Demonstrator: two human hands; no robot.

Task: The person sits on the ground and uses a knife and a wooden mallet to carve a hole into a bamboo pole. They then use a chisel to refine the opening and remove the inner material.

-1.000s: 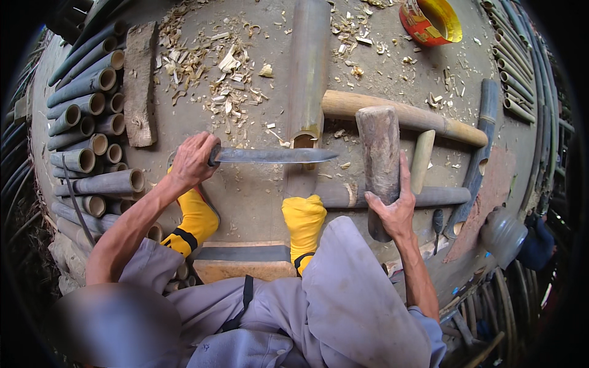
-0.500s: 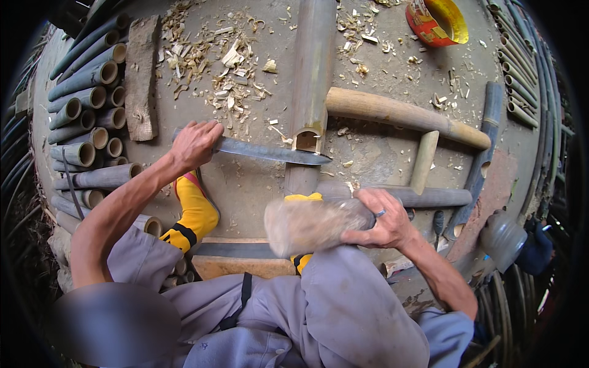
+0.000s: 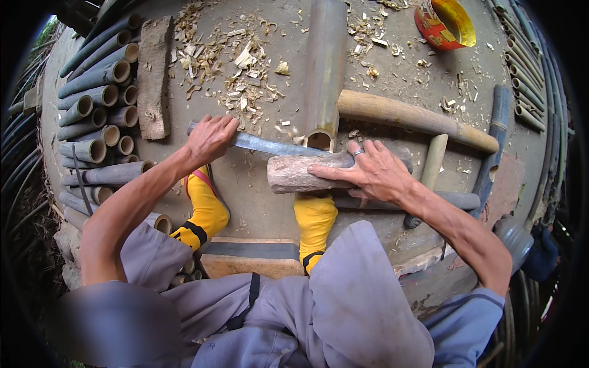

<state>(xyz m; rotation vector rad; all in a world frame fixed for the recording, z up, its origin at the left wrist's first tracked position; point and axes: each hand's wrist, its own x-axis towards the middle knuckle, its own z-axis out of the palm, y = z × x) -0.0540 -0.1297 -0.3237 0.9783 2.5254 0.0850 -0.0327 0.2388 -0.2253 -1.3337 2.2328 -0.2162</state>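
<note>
My left hand (image 3: 211,140) is closed round the handle of a long machete (image 3: 267,145), its blade pointing right. The blade's far end lies at the square-cut notch in a thick bamboo pole (image 3: 325,73); the mallet hides its tip. My right hand (image 3: 375,172), wearing a ring, grips a rough wooden mallet (image 3: 288,175) with a thumb along its side. The mallet lies level over the near side of the blade, close to the notch; whether they touch, I cannot tell. A small blurred chip (image 3: 287,130) shows just beyond the blade.
Cut bamboo tubes (image 3: 101,122) are stacked at the left beside a flat stone slab (image 3: 153,80). Wood shavings (image 3: 230,61) litter the floor. A jointed bamboo frame (image 3: 423,122) lies right of the pole, with a red-and-yellow tin (image 3: 443,27) beyond. My yellow-socked feet (image 3: 314,221) are close by.
My right hand has swung the mallet forward from above my right knee to the blade near the notch. My left hand keeps the machete at the pole; the whole view has shifted slightly.
</note>
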